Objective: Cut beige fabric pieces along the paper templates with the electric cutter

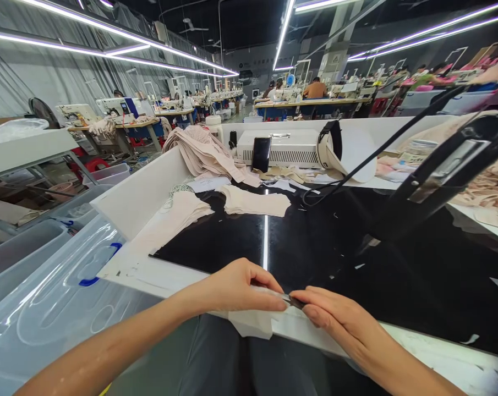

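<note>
Pale fabric point(251, 324) is pinched in the left hand point(239, 286).

I get cream cloth point(251, 324) bottom centre, black tabletop point(323, 242) mid-frame, pinkish-beige fabric stack point(203, 151) upper centre-left, green-and-white patterned piece point(181, 188) centre-left, blue latch point(89, 282) lower left

From afar I watch the left hand point(244, 286) pinch pale cloth point(251, 323) at the near edge of the black board point(315, 242); the right hand point(339, 313), along that edge, holds a small dark tool point(297, 302). Cream pieces point(255, 201) lie at the board's far side, a phone point(261, 154) stands beyond it, a clear bin point(59, 313) sits to its left.
</note>
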### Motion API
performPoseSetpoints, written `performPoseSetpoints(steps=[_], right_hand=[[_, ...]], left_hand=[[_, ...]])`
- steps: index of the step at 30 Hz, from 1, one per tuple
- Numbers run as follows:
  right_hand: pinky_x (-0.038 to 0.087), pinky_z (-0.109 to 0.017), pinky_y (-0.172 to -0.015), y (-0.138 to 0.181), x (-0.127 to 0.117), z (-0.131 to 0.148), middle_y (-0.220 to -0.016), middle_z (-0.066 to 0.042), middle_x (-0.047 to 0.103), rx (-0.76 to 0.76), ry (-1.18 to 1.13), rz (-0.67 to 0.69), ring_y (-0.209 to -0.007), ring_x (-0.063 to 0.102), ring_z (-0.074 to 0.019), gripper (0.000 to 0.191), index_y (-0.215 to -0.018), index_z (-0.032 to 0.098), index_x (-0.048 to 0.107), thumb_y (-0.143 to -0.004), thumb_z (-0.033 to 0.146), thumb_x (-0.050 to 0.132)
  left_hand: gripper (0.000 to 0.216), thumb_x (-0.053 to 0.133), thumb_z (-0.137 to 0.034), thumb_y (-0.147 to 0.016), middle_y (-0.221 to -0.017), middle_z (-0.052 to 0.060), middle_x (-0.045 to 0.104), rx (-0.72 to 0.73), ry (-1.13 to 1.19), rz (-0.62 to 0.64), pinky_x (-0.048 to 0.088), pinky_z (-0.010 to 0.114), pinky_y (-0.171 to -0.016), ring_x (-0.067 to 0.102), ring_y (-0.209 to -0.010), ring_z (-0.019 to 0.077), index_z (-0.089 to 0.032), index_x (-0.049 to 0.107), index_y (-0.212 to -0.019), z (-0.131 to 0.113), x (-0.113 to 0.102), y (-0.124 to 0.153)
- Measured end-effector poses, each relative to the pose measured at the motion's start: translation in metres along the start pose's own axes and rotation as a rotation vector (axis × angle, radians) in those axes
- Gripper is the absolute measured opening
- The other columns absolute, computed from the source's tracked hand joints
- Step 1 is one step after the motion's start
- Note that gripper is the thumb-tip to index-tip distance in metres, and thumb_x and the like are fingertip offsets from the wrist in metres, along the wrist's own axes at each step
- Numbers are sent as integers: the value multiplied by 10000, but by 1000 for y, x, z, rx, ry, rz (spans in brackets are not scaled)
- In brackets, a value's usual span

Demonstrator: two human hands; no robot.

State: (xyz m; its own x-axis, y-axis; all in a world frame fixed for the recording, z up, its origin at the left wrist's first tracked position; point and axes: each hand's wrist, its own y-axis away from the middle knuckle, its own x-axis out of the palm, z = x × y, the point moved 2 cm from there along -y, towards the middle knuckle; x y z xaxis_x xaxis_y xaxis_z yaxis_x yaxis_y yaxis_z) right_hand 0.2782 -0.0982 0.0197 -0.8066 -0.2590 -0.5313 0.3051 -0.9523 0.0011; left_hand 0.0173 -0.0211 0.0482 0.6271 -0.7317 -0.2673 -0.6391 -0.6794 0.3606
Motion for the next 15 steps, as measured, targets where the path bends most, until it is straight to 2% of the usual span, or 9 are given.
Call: performPoseSetpoints(steps=[6, 10, 15], right_hand=[[750, -379, -905, -4, 1, 3, -990, -68, 851, -21, 16, 20, -895, 822, -273, 739, -1192, 324, 990, -1218, 894, 521], [732, -357, -884, -7, 1, -6, -1049, -79, 876, -47, 25, 66, -962, 852, -284, 734, -1189, 318, 980, -1244, 861, 488], [748, -366, -948, -9, 0, -11, -1145, -89, 921, -59, 39, 107, -1059, 898, -304, 694, -1223, 321, 977, -1256, 826, 503]], left_hand=[[303, 977, -495, -895, -1031, 40, 891, 48, -31, -24, 525, 295, -809, 741, -993, 244, -231, 1020, -1036, -2, 1, 3], [276, 962, -471, -905, -1034, 38, 907, 66, -48, -34, 533, 293, -821, 755, -993, 242, -227, 1018, -1022, -3, 1, 3], [271, 941, -464, -930, -1052, 43, 909, 77, -61, -34, 526, 298, -823, 755, -993, 240, -221, 1013, -1026, -6, 2, 6]])
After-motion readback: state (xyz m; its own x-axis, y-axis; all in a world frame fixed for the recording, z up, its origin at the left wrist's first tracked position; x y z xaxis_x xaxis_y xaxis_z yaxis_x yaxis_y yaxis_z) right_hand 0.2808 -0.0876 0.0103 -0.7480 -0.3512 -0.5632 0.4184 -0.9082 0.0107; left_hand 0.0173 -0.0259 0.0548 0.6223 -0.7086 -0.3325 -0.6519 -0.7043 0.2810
